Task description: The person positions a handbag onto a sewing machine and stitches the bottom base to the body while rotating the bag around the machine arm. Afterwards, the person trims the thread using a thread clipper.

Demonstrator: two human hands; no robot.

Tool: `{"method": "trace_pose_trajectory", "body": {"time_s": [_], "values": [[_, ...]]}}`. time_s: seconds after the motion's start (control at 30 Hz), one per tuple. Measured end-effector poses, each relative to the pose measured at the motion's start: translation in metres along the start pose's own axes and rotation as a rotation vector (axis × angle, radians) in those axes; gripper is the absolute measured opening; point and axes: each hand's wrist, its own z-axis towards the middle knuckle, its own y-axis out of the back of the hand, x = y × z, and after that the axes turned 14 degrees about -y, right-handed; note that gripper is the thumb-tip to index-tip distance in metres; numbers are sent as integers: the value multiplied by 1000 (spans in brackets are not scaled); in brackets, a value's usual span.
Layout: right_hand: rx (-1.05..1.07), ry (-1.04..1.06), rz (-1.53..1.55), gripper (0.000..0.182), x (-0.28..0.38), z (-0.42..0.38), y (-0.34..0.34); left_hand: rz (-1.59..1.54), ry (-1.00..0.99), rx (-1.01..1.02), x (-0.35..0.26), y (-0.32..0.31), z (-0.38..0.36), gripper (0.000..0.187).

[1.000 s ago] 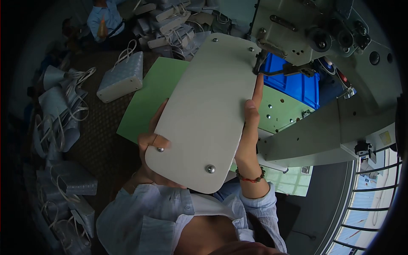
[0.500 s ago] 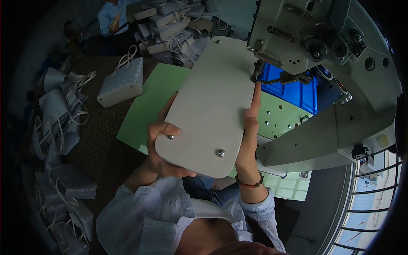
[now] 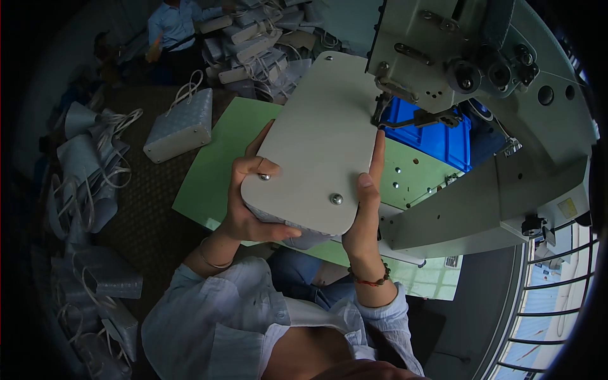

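Between my two hands is a handbag (image 3: 310, 139), its flat off-white base with rounded corners and metal studs turned up toward me. My left hand (image 3: 253, 202) grips the near left corner, thumb beside a stud and fingers around the side. Along the right edge my right hand (image 3: 367, 196) holds on, thumb on the base's edge and index finger stretched forward. That fingertip is right by the presser foot of the sewing machine (image 3: 437, 57), where the bag's right edge sits. Grey patterned bag sides show below the near edge.
A finished-looking grey handbag (image 3: 180, 126) stands on the brown woven surface (image 3: 145, 190) at left. More bags (image 3: 88, 158) lie along the far left, with a large pile (image 3: 253, 44) behind. A blue crate (image 3: 430, 133) sits past the green table (image 3: 215, 158). Another person (image 3: 174, 25) stands at the back.
The bag's near end has moved away from me and tilted up, showing more of its side. Both hands moved with it. The person at the back has stretched an arm toward the pile.
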Motion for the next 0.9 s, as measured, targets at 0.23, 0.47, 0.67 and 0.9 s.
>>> {"method": "trace_pose_trajectory", "body": {"time_s": [0.23, 0.47, 0.67, 0.9], "values": [[-39, 176, -586, 87, -7, 6, 16, -114, -49, -73, 12, -5, 13, 83], [-47, 177, -600, 94, -3, 6, 14, -76, 35, -57, 16, -5, 17, 83], [-111, 187, -586, 94, -6, 13, 14, -94, 56, -77, 29, -6, 21, 81], [-225, 231, -623, 97, -10, 26, 17, -135, 69, -55, 42, -6, 28, 78]]}}
